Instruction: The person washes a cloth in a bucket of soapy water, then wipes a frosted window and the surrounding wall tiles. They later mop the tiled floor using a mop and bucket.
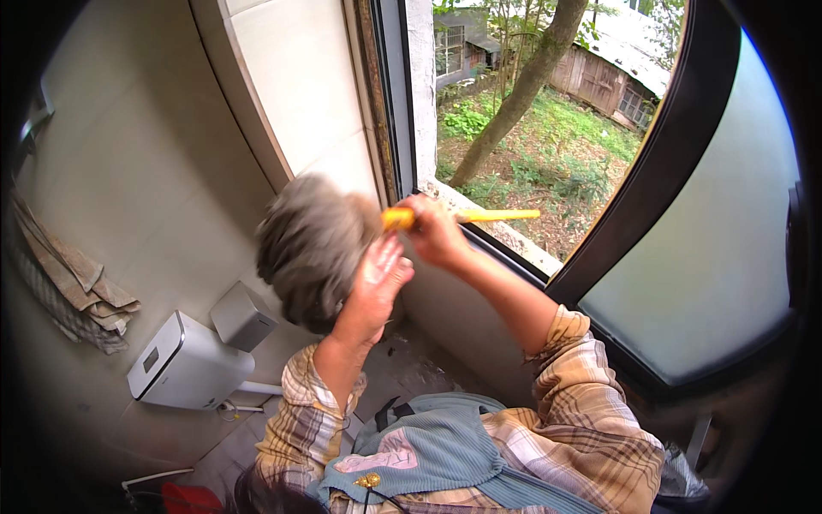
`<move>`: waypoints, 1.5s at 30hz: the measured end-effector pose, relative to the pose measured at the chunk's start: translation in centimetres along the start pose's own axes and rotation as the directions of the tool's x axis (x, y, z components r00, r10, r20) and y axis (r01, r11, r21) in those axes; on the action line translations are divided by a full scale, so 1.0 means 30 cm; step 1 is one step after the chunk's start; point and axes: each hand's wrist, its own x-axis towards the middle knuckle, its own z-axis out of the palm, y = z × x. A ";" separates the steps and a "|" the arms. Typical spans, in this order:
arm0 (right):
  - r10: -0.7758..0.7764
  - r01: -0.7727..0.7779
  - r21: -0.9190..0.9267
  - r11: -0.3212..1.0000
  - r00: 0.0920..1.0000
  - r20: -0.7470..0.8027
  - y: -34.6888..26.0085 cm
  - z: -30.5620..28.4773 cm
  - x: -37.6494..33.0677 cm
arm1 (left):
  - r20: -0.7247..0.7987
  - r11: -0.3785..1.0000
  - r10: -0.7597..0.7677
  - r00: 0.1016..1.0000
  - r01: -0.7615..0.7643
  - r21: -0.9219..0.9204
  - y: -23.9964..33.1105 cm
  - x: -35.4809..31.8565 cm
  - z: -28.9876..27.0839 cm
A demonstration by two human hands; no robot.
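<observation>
My right hand [435, 230] is closed around the yellow handle [505, 214] of a duster, whose thin end points right toward the window opening. At the other end is the duster's bushy grey head [312, 248], blurred by motion, in front of the tiled wall. My left hand [377, 278] is raised against the right side of the grey head, its fingers stretched out. Blur hides whether the fingertips press into the fibres.
An open window with a dark frame [676, 163] and frosted pane [702, 265] stands at the right. A white wall-mounted box [193, 364], a smaller grey box [243, 317] and hanging towels [77, 270] are at the left. A red object [190, 498] lies low at left.
</observation>
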 end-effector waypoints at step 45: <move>0.473 -0.559 0.092 0.824 0.768 0.432 1.103 0.034 -0.081 | -0.577 0.779 -0.597 0.557 0.231 -0.583 -0.457 -0.730 -0.415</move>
